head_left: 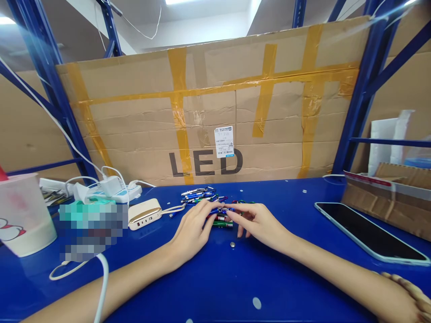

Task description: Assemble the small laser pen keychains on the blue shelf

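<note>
My left hand (192,225) and my right hand (261,224) meet over the middle of the blue table. Their fingertips pinch a small shiny blue metal tube (226,210) between them; its details are too small to make out. Just below it lie a green metal tube (222,224) and a red one, partly covered by the fingers. Behind my left hand is a pile of similar slim tubes (197,194), mostly blue with silver ends. A small round silver piece (232,245) rests on the table in front of the hands.
Left stand a cream power bank (145,214) with a strap, a power strip (116,194) with white cables, and a cup (25,220). A phone (367,229) and a cardboard box (387,202) are right. A taped cardboard sheet (208,112) closes the back.
</note>
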`<state>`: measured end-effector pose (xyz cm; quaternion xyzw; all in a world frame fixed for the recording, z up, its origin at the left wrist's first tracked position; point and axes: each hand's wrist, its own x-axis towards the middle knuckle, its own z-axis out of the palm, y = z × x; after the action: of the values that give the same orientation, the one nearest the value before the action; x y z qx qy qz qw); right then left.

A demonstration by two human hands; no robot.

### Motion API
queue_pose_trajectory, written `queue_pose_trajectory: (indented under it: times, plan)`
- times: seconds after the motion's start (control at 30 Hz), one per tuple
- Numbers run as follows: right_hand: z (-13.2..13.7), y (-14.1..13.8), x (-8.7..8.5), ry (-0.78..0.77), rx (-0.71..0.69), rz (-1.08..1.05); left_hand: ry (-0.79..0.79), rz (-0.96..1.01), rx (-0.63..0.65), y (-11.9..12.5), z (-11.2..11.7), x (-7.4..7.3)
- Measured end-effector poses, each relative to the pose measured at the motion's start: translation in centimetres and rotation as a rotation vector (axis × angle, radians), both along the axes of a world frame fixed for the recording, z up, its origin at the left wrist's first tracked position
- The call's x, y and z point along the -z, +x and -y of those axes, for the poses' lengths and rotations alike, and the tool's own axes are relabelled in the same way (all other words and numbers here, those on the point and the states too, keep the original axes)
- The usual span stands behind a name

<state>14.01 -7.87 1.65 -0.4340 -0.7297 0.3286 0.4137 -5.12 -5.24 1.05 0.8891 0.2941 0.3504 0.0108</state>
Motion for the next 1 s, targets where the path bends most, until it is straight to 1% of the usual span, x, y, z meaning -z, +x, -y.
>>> queue_pose_trajectory:
  times: [0.17, 0.3, 0.5, 0.67, 0.73, 0.8, 0.9, 1.0]
  plan:
    - [-0.04, -0.14, -0.10, -0.125, -0.060, -0.150, 0.032, -0.035, -0.042, -0.09, 0.09, -0.13]
    - [-0.14, -0.24, -0.18, -0.213, -0.048, -0.223, 0.016, -0.027, -0.060, -0.10, 0.14, -0.11]
    - [-0.37, -0.19, 0.04, -0.155, -0.053, -0.156, -0.040, -0.050, -0.087, 0.01, 0.21, -0.02]
    - [-0.59, -0.09, 0.49, -0.147, -0.011, -0.116, -0.058, -0.077, -0.116, 0.01, 0.09, 0.09]
    - [-0.68, -0.06, 0.63, -0.158, 0.001, -0.096, -0.065, -0.074, -0.084, -0.04, -0.01, 0.14]
    - [-0.72, -0.06, 0.68, -0.168, -0.002, -0.090, -0.065, -0.077, -0.022, -0.09, -0.07, 0.19]
    - [-0.65, -0.09, 0.58, -0.182, -0.053, -0.106, -0.044, -0.070, 0.040, -0.14, -0.07, 0.26]
    - [-0.50, -0.10, 0.41, -0.208, -0.112, -0.148, -0.019, -0.037, 0.054, -0.14, 0.00, 0.27]
